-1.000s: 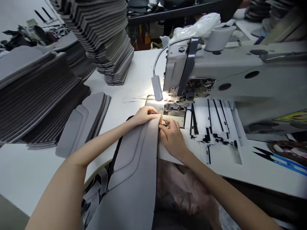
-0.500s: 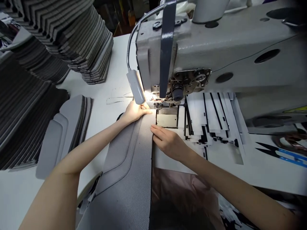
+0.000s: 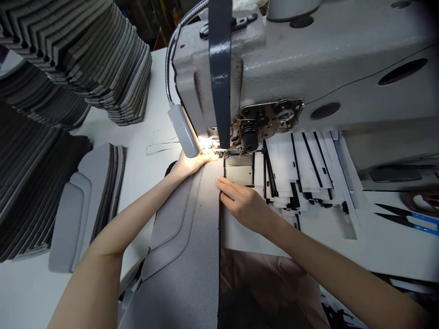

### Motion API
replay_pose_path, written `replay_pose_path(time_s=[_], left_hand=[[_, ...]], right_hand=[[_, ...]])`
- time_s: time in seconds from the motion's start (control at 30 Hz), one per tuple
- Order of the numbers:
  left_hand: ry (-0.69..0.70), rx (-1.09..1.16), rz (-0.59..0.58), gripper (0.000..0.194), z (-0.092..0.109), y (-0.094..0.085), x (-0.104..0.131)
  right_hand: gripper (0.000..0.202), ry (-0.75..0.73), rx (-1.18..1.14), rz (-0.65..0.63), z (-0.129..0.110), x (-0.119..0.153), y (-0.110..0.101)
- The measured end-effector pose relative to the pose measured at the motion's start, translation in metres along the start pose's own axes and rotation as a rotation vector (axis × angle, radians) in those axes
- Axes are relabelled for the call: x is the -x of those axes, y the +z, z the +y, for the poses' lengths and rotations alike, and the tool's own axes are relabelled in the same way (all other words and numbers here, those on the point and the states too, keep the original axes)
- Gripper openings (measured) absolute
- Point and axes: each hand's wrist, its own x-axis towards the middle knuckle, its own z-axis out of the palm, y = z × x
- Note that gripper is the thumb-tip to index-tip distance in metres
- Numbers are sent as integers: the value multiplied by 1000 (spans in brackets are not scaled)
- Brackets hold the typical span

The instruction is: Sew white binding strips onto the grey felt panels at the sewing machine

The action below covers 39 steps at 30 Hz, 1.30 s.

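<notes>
The long grey padded fabric panel lies on the white surface, its top end just under the grey sewing machine. The left hand and right hand press it flat, fingers spread. Most of its right edge looks unsewn.

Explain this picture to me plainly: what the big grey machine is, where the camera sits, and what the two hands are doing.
The camera is worn on the person's head, looking down at their own arms. The big grey machine is an industrial sewing machine, with a small lamp lighting the needle area. Both hands lie flat on a grey padded panel: the left hand presses its far end by the needle, the right hand rests along its right edge. Neither grips anything. On the white table stand stacks of similar panels, white strips with black edges and, far right, scissors.
</notes>
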Motion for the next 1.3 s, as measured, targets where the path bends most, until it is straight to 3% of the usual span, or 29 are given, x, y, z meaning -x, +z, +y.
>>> replay_pose_path(time_s=[0.13,0.23,0.3,0.4,0.63,0.73,0.83,0.9,1.0,1.2,1.3], left_hand=[[208,-400,69,12,22,3,28],[464,-654,21,24,35,10,58],[548,-708,-37,30,38,14,73],[584,-715,-15,33,35,18,83],[654,-675,56,34,20,22,76],[659,-684,94,35,17,24,74],[681,-675,109,38,15,25,73],[682,-664,110,39,14,25,73],[663,-657,107,39,13,24,73],[678,-638,124,36,12,25,73],[670,-623,132,35,13,26,74]], right_hand=[[34,3,-22,-14,0,0,0],[33,-1,63,-7,2,-2,-2],[33,7,91,-23,3,-3,-3],[35,30,101,-75,3,-3,-3],[27,195,-27,-222,-6,1,-14],[23,482,-68,-192,16,5,-30],[17,844,133,-17,57,14,-43],[25,963,229,24,82,20,-45],[23,1005,235,-44,100,17,-40],[17,1022,290,-171,94,-14,-39],[20,996,261,-145,93,-16,-52]])
